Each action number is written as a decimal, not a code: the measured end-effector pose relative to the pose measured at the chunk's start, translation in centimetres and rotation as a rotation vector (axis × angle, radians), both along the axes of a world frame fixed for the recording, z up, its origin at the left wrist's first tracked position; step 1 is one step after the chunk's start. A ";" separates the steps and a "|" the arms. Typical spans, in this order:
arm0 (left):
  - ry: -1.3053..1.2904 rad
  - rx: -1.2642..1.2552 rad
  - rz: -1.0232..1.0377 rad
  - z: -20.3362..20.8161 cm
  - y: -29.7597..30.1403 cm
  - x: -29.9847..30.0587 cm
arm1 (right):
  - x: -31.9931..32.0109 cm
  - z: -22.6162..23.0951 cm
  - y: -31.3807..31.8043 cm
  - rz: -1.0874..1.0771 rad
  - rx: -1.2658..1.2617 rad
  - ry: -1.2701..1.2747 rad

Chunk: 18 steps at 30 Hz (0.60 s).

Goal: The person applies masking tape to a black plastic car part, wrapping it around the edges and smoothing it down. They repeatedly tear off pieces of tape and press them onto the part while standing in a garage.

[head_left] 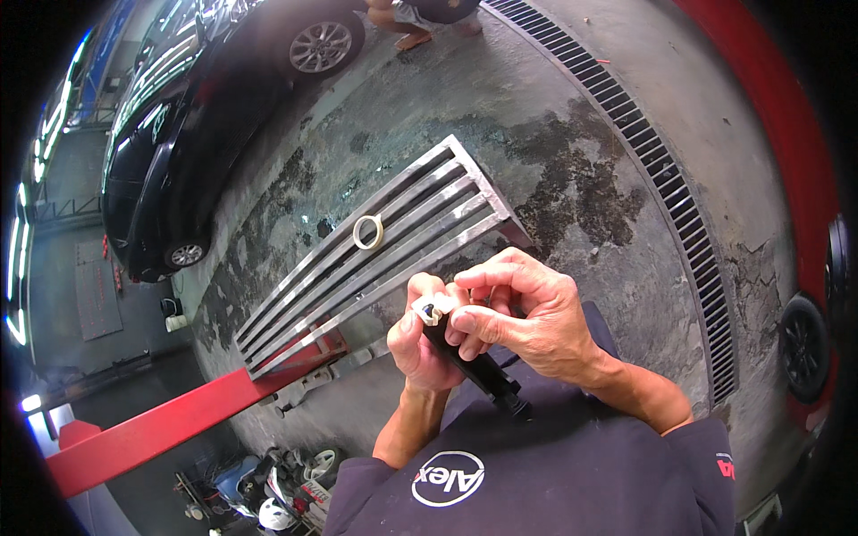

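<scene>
The left hand [418,347] grips a black elongated part [483,372] before the dark shirt [572,447], while the right hand [532,313] pinches at the pale strip [441,303] on its end — apparently in place already, but crumpled, not yet flat — and a cream ring [379,238] lies beyond on a slatted metal rack [479,185].

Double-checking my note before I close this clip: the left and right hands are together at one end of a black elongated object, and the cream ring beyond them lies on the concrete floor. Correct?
Not quite: the head view shows the cream ring lying on the slatted metal rack. The left hand and right hand are indeed together at one end of the black elongated object.
</scene>
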State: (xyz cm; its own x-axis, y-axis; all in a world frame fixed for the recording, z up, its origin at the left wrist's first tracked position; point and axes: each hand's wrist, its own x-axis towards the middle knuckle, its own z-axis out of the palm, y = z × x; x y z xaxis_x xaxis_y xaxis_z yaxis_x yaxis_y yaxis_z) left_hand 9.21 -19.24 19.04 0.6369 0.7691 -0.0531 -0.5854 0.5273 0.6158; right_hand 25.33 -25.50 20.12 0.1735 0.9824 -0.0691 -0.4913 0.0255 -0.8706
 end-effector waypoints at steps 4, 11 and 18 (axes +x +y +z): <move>0.155 0.004 0.041 0.7 -2.3 1.4 | 1.0 1.6 -2.7 -0.145 0.122 -0.334; 0.045 -0.001 -0.033 1.5 -4.6 2.5 | 1.4 3.4 -5.7 -0.085 0.005 0.089; 0.146 0.106 -0.005 2.2 -5.7 3.1 | -0.3 2.7 -7.1 -0.228 0.042 0.088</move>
State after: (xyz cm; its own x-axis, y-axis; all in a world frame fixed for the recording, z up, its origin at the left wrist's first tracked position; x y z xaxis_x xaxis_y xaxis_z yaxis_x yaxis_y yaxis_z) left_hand 12.35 -24.95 21.24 0.6318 0.7725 -0.0645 -0.4832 0.4575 0.7465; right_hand 25.07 -32.64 22.86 0.3860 0.9210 -0.0534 -0.5422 0.1796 -0.8208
